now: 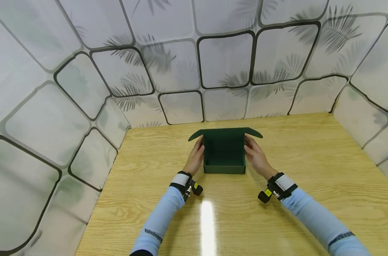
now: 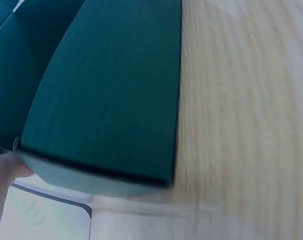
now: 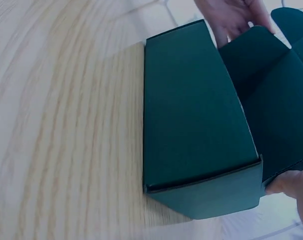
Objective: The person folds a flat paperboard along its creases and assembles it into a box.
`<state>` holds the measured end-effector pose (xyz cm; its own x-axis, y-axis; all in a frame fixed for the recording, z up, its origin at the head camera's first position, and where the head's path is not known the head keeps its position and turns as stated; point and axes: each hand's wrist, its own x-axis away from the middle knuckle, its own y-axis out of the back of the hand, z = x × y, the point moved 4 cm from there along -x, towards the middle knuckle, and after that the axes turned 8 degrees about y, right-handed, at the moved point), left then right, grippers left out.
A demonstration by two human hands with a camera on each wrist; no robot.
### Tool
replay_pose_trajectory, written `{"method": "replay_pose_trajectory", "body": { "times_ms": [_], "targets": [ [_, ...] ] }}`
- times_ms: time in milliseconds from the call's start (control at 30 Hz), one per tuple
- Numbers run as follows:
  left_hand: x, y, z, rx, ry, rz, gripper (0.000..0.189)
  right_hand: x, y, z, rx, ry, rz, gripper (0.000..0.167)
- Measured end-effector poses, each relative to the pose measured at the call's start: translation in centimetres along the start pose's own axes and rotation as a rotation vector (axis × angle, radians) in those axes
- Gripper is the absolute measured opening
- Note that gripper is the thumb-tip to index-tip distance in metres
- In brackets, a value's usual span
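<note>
A dark green cardboard box (image 1: 224,169) stands on the table between my two hands, its lid raised at the back and the lid's curved side flaps spread outward. Its inside shows only bare dark green card. At the left wall my left hand (image 1: 194,156) holds the box. My right hand (image 1: 258,160) grips the opposite wall, its thumb (image 3: 284,182) at the wall's edge in the right wrist view. The left wrist view shows the box's front panel (image 2: 106,90) up close, with a bit of my left hand (image 2: 4,170) at its corner. Some fingertips are hidden behind the walls and flaps.
The wood-grain table (image 1: 155,160) surrounds the box and reflects a bright strip of light in front of it. A patterned curtain (image 1: 178,71) with rounded squares and leaves hangs along the back and both sides. Each wrist carries a strapped-on camera (image 1: 197,189).
</note>
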<state>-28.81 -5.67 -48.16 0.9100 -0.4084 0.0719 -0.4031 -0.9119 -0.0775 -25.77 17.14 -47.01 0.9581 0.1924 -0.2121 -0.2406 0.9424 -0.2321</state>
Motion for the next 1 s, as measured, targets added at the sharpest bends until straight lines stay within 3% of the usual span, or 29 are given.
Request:
{"method": "replay_pose_trajectory", "body": {
  "times_ms": [133, 333, 467, 567, 733, 867, 1000],
  "targets": [
    [0.3, 0.4, 0.3, -0.018, -0.007, -0.005, 0.052, 0.3, 0.1, -0.2, 0.017, 0.014, 0.009, 0.062],
    [0.4, 0.6, 0.2, -0.09, -0.009, -0.049, 0.051, 0.4, 0.0, -0.7, -0.035, 0.055, -0.013, 0.033],
    [0.4, 0.5, 0.4, -0.18, -0.165, 0.009, 0.047, 0.4, 0.5, -1.3, 0.039, 0.219, 0.057, 0.041],
    [0.7, 0.5, 0.9, -0.278, -0.284, 0.048, 0.044, 0.9, 1.2, -1.7, 0.2, 0.376, 0.142, 0.047],
    [1.3, 1.2, 1.1, -0.535, -0.279, 0.119, 0.055, 1.8, 3.4, -1.9, 0.617, 0.48, 0.287, 0.056],
    [1.5, 2.3, 0.8, -0.842, -0.293, 0.22, 0.068, 2.1, 5.2, -1.5, 0.895, 0.432, 0.404, 0.082],
    [1.7, 3.0, 0.5, -1.19, -0.377, 0.287, 0.054, 2.4, 6.4, -1.4, 1.156, 0.398, 0.554, 0.109]
  ]
}}
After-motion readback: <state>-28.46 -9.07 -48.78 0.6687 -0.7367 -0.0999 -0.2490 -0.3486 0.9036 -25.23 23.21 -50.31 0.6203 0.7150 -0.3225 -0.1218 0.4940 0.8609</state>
